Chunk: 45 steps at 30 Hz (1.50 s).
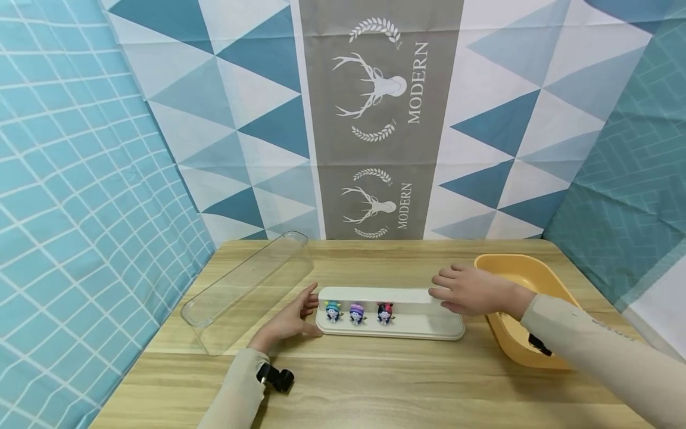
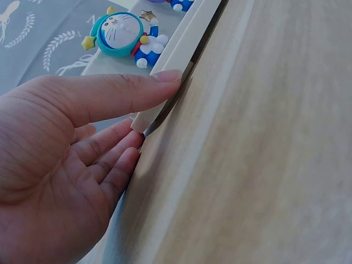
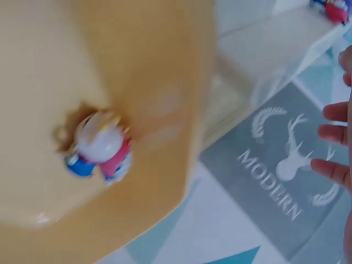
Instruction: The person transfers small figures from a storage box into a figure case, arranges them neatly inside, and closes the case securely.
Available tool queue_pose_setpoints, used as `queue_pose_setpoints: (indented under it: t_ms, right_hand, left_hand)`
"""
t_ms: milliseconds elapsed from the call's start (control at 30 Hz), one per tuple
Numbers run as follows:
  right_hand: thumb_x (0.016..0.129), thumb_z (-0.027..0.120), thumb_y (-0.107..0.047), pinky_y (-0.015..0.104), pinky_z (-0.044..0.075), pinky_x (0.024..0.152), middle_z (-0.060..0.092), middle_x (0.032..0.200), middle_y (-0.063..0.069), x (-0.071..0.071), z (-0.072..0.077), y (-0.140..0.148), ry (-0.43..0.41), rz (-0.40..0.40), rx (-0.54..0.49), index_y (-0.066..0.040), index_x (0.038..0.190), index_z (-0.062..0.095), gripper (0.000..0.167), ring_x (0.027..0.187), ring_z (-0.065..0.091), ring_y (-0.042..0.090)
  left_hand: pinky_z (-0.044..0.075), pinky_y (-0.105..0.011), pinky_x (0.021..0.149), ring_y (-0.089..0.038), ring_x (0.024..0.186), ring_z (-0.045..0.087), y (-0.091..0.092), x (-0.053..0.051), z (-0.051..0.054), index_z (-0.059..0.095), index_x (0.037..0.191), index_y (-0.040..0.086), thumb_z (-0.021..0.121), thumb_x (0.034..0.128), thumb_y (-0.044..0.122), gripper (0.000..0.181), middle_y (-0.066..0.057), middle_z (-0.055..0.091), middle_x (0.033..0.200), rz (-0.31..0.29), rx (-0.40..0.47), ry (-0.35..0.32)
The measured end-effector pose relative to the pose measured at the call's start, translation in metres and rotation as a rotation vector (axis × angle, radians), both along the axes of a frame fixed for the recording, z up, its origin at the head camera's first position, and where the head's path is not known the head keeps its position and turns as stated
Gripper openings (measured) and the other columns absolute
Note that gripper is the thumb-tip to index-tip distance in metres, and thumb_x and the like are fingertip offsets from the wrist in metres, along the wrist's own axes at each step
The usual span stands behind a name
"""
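A long white stepped stand (image 1: 418, 325) bears three small figurines: one with a teal hood (image 1: 333, 311), one in purple (image 1: 356, 314), one in black and red (image 1: 384, 313). My left hand (image 1: 289, 319) holds the stand's left end, its thumb (image 2: 126, 93) on the edge and fingers at the end. Above the stand's right end is my right hand (image 1: 471, 290), fingers extended, nothing visible in them; at the right wrist view's edge its fingers (image 3: 333, 132) are spread. Inside the yellow bin (image 3: 165, 82) lies another figurine (image 3: 102, 143), blurred, with red and blue parts.
At the left a clear, long transparent cover (image 1: 246, 292) lies slantwise on the wooden table (image 1: 375, 381). The yellow bin stands at the right, beneath my right forearm. Patterned cloths (image 1: 257, 119) hang behind and at both sides.
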State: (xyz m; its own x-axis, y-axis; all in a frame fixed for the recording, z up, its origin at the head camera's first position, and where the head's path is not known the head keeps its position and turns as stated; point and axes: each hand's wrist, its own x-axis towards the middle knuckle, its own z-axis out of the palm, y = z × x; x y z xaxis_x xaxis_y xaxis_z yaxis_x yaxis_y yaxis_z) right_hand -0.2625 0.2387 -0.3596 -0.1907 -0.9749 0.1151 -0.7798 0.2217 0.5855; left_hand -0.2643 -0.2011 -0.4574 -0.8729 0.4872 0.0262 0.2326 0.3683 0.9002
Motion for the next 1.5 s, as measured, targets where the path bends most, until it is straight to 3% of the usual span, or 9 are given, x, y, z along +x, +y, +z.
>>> queue_pose_setpoints:
  t_ms: [100,300,733,1000,1200,1500]
  right_hand:
    - [0.105,0.047,-0.029,0.035,0.054,0.076,0.062,0.107,0.004,-0.005,0.001,0.009,-0.034,0.008,-0.022,-0.013,0.116,0.060,0.024,0.093,0.057,0.020]
    - [0.109,0.015,-0.028,0.038,0.055,0.075,0.063,0.105,0.007,-0.016,-0.002,0.029,-0.019,0.033,-0.099,-0.009,0.113,0.060,0.049,0.092,0.060,0.022]
    - [0.107,0.008,-0.028,0.037,0.055,0.068,0.060,0.096,0.009,-0.028,-0.001,0.075,0.037,-0.039,-0.104,-0.007,0.105,0.059,0.056,0.084,0.059,0.023]
    - [0.109,0.031,-0.034,0.039,0.053,0.067,0.060,0.095,0.004,-0.027,-0.009,0.103,-0.041,-0.072,-0.110,-0.009,0.103,0.061,0.039,0.082,0.057,0.020]
    - [0.102,0.053,-0.029,0.037,0.051,0.066,0.058,0.092,0.000,-0.023,-0.017,0.116,-0.093,-0.059,-0.099,-0.013,0.102,0.062,0.019,0.080,0.053,0.018]
    - [0.092,0.071,-0.031,0.027,0.039,0.060,0.050,0.090,-0.008,-0.022,-0.028,0.119,-0.179,0.009,-0.126,-0.019,0.101,0.061,0.018,0.077,0.043,0.009]
  left_hand:
    - [0.032,-0.054,0.114,-0.044,0.134,0.039,-0.001,-0.001,-0.001,0.006,0.157,-0.005,0.084,0.0727,-0.006,0.115,-0.030,0.037,0.148,0.006,0.004,0.002]
    - [0.033,-0.053,0.113,-0.044,0.134,0.039,-0.001,-0.002,-0.001,0.006,0.157,-0.005,0.084,0.0728,-0.006,0.115,-0.030,0.037,0.148,0.005,0.000,0.001]
    - [0.032,-0.054,0.114,-0.043,0.135,0.039,0.000,-0.001,0.000,0.006,0.157,-0.004,0.084,0.0730,-0.006,0.115,-0.029,0.036,0.150,0.009,0.006,-0.015]
    - [0.032,-0.054,0.113,-0.044,0.135,0.039,0.001,-0.001,0.000,0.006,0.157,-0.005,0.084,0.0723,-0.006,0.115,-0.029,0.036,0.150,0.007,-0.001,-0.010]
    - [0.032,-0.055,0.113,-0.044,0.134,0.039,0.001,-0.001,0.000,0.005,0.156,-0.006,0.084,0.0723,-0.006,0.115,-0.030,0.036,0.149,0.001,-0.005,-0.003]
    - [0.033,-0.055,0.113,-0.044,0.134,0.040,0.002,0.000,0.000,0.006,0.156,-0.006,0.084,0.0724,-0.006,0.115,-0.030,0.037,0.149,0.006,-0.010,0.009]
